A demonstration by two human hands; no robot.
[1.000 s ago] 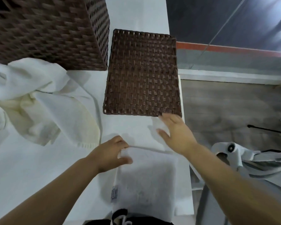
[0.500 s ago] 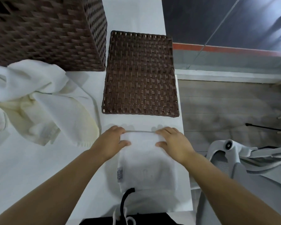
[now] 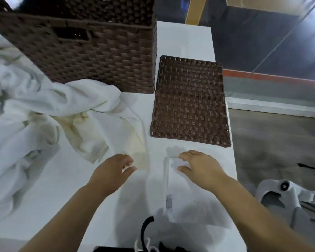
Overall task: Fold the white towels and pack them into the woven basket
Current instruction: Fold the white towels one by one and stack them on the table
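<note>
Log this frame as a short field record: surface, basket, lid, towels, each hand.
surface: white table
basket: brown woven basket at the far left of the table, upright
lid: flat woven lid lying beside the basket, on its right
unfolded towels: white heap in front of the basket, to the left
folded towel: small white towel near the table's front edge, label showing
left hand: above the table beside the folded towel, fingers loosely curled, holding nothing
right hand: on the folded towel's far end, whether gripping is unclear
</note>
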